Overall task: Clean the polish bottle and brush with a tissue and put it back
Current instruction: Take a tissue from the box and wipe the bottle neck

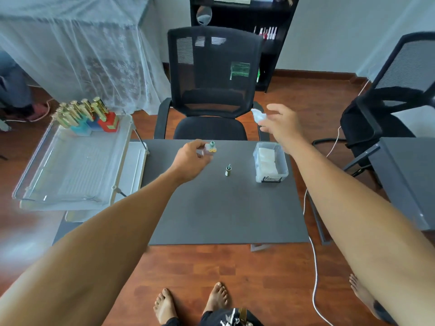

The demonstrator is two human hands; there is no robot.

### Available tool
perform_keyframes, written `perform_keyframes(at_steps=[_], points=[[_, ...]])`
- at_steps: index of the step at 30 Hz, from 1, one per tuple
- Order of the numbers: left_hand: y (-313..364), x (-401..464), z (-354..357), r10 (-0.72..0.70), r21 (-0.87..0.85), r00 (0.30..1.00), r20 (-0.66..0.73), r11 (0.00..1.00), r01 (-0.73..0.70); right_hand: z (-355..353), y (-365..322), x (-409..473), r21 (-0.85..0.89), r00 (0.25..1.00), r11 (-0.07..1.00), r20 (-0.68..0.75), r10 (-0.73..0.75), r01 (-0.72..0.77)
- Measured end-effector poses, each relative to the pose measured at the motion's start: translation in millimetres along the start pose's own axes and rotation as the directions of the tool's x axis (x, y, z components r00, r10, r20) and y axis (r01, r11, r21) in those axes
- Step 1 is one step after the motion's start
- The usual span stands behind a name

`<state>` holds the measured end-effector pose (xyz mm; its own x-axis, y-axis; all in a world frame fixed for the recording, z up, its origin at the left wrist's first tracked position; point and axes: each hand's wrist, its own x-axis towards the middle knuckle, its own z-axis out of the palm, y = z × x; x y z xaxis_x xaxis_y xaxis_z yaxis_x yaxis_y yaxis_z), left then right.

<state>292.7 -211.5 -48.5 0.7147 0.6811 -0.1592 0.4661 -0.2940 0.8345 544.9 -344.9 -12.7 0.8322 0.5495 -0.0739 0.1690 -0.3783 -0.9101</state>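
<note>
The near half of the dark table point(226, 215) lies open; farther back, the brush cap point(228, 170) and tissue box point(270, 162) stand apart.

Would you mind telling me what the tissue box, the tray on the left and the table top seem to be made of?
Tissue box: clear, glossy plastic, probably; the white tissues show through its walls.
Tray: also clear plastic by its look, with bright glints along its rim.
Table top: dark grey and matte, no reflections; laminate or a mat, I cannot tell.

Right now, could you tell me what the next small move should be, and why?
Probably bring the right hand with its tissue back over to the bottle. The left hand holds the bottle uncapped above the table, while the tissue is off beyond the table's far edge.
</note>
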Motion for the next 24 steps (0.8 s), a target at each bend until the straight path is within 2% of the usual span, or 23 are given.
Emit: perform_keyframes(at_steps=[2, 5, 10, 15, 20, 24], points=[[8.3, -1.3, -14.2, 0.038, -0.011, 0.999, -0.009, 0.999, -0.039, 14.9, -15.9, -10.1, 0.019, 0.996, 0.999, 0.069, -0.052, 0.051], [18.4, -4.4, -36.6, 0.072, -0.029, 0.997, -0.026, 0.997, -0.073, 43.1, -39.0, -28.9, -0.022, 0.986, 0.989, 0.083, -0.144, 0.146], [30.2, -9.5, -71.4, 0.086, -0.019, 0.993, -0.084, 0.996, -0.088, 87.8, -72.3, -56.2, 0.123, 0.980, 0.987, 0.157, -0.126, 0.107], [37.0, -13.9, -97.0, 0.084, -0.025, 0.990, -0.113, 0.996, -0.088, 115.6, -96.5, -77.2, 0.215, 0.960, 0.966, 0.209, -0.188, 0.143], [37.0, -13.8, -106.8, 0.074, 0.001, 0.984, -0.160, 0.997, -0.075, 128.2, -110.7, -91.6, 0.196, 0.944, 0.957, 0.208, -0.256, 0.216], [33.4, -12.2, -105.3, 0.070, 0.025, 0.983, -0.168, 0.997, -0.067, 133.6, -113.1, -100.5, 0.178, 0.952, 0.955, 0.154, -0.266, 0.238]])
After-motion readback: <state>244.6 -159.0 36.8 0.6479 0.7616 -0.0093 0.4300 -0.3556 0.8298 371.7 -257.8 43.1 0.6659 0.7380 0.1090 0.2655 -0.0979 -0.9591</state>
